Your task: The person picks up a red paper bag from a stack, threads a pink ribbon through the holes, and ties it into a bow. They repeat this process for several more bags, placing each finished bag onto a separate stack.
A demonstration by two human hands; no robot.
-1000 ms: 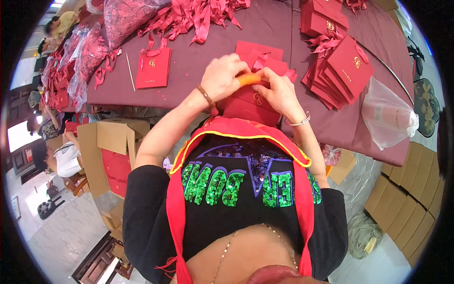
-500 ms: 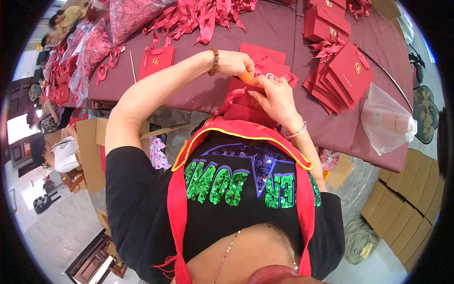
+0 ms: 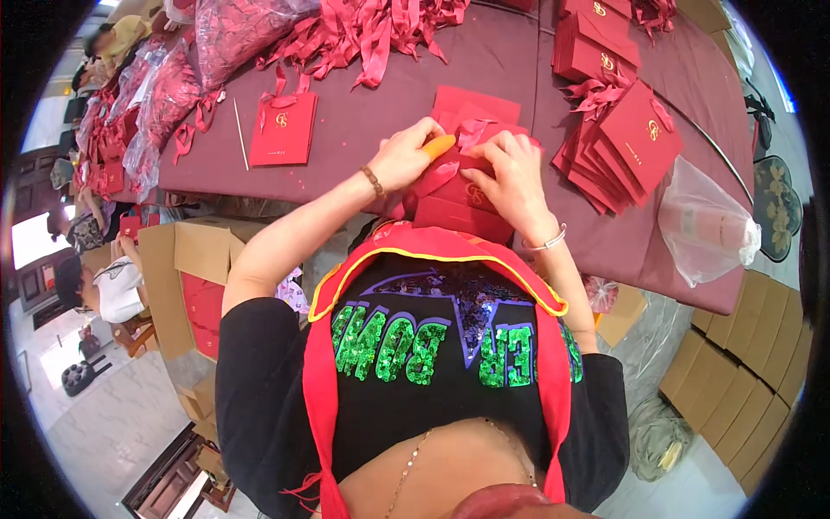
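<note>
A red paper gift bag with a gold emblem lies at the near edge of the maroon table. My left hand, with an orange cover on one fingertip and a bead bracelet at the wrist, grips the bag's upper left part. My right hand, with a silver bracelet, presses on the bag's right side, fingers bent over a red ribbon handle. Under the bag lies another flat red bag.
A fanned stack of red bags lies to the right, more red bags behind it. One single red bag and a thin stick lie left. Red ribbons pile at the back. A clear plastic bag sits right. Cardboard boxes stand below left.
My left forearm swung out to the left and then came back in; both hands stayed on the red bag, working its top.
</note>
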